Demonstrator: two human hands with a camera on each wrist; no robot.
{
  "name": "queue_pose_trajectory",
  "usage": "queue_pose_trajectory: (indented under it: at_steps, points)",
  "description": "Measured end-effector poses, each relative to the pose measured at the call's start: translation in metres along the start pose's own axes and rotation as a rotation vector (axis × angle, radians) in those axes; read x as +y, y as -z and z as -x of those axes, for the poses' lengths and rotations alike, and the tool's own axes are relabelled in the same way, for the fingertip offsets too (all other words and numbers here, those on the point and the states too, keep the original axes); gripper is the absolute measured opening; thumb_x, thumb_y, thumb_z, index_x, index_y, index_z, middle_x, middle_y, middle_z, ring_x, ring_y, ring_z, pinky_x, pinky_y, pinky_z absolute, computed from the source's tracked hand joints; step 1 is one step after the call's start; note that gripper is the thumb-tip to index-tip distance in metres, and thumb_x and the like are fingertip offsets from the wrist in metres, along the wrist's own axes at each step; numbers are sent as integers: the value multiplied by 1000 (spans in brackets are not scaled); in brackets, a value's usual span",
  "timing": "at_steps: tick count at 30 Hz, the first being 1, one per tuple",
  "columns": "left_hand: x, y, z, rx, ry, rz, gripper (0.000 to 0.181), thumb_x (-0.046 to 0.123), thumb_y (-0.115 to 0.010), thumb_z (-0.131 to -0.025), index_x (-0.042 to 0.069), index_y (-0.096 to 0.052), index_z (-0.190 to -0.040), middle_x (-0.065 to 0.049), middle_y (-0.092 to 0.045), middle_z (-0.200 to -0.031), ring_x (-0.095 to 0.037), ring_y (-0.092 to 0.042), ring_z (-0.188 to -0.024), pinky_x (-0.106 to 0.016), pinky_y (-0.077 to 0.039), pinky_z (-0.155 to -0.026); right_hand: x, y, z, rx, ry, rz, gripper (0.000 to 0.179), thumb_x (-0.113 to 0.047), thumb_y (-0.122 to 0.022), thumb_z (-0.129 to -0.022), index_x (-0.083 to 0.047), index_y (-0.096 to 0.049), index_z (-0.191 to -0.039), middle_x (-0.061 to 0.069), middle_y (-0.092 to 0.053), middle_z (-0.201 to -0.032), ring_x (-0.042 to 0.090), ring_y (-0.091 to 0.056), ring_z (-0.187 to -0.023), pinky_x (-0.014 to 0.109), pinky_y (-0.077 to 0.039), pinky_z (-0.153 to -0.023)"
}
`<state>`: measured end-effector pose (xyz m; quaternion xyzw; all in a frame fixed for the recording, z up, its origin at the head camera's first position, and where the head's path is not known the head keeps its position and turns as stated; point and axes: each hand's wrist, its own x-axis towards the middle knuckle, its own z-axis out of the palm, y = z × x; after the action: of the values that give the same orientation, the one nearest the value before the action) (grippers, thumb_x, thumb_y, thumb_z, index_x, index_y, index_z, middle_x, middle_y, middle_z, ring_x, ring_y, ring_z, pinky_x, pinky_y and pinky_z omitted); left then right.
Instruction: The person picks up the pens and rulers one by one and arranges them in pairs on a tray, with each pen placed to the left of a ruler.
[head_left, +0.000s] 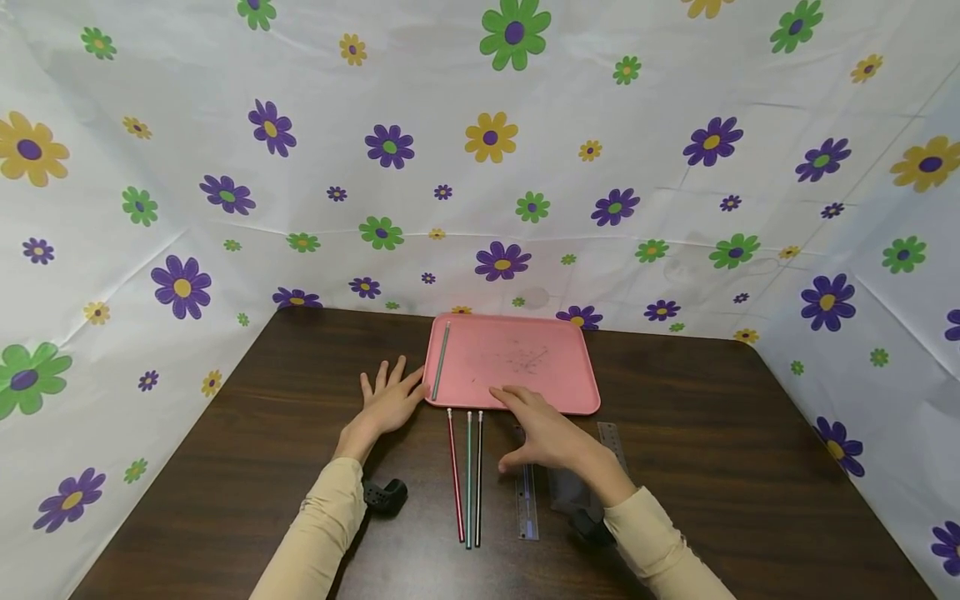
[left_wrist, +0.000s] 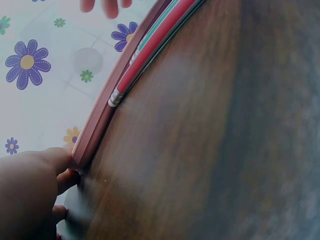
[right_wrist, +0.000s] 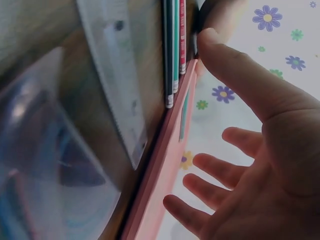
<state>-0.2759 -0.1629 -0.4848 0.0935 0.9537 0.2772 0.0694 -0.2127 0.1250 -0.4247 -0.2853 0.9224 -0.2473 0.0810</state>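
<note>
A pink tray (head_left: 517, 362) lies toward the back of the table, with one green pencil (head_left: 441, 361) along its left side. My left hand (head_left: 384, 408) is at the tray's front left corner, fingers spread and thumb touching the rim, as the left wrist view also shows. My right hand (head_left: 551, 433) hovers with loosely spread fingers near the front rim, holding nothing. Between the hands lie a red pencil (head_left: 455, 475), a green pencil (head_left: 469, 483) and a black pencil (head_left: 479, 483), eraser ends toward the tray. A clear ruler (head_left: 527, 504) lies partly under my right hand.
A second clear ruler (head_left: 611, 437) shows beyond my right forearm. A clear plastic piece (right_wrist: 80, 165), partly hidden in the head view, lies by the rulers. Dark wrist straps (head_left: 386, 497) are on both arms. Flower-printed sheeting (head_left: 420, 175) encloses the wooden table (head_left: 697, 417).
</note>
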Motion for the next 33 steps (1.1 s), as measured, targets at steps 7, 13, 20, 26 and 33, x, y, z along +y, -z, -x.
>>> queue_pose_trajectory:
  at_steps: [7, 13, 20, 26, 33]
  points:
    - [0, 0, 0, -2, 1, -5, 58, 46, -34, -107, 18, -32, -157, -19, -5, -167, -46, 9, -152, -70, 19, -111, 9, -2, 14, -25, -3, 14, 112, -34, -92, -68, -8, -30, -156, 20, -34, -155, 37, -39, -140, 56, -40, -109]
    - [1, 0, -1, 2, 2, -10, 58, 47, -34, -107, 18, -32, -157, -18, -5, -167, -46, 8, -152, -70, 19, -111, 12, -4, 21, -66, -9, 12, 114, -32, -93, -66, -10, -28, -157, 17, -34, -155, 36, -41, -138, 57, -41, -107]
    - [-1, -3, -2, 0, 5, -2, 57, 46, -34, -107, 19, -32, -157, -18, -5, -167, -45, 10, -152, -69, 20, -111, 12, -6, 25, -119, -39, 16, 116, -32, -96, -62, -11, -31, -156, 20, -30, -158, 45, -38, -139, 64, -35, -109]
    - [-1, -1, -2, -6, 11, -14, 58, 48, -34, -107, 20, -31, -157, -17, -4, -167, -44, 10, -153, -70, 20, -111, 13, -10, 26, -173, -70, 14, 117, -35, -94, -64, -14, -28, -158, 22, -27, -160, 47, -31, -144, 65, -33, -111]
    - [0, -1, -1, -5, 13, -18, 57, 47, -34, -107, 20, -32, -157, -17, -5, -167, -45, 9, -153, -70, 19, -112, 10, -9, 24, -171, -48, 77, 115, -37, -95, -62, -13, -33, -156, 17, -38, -152, 38, -41, -136, 55, -42, -106]
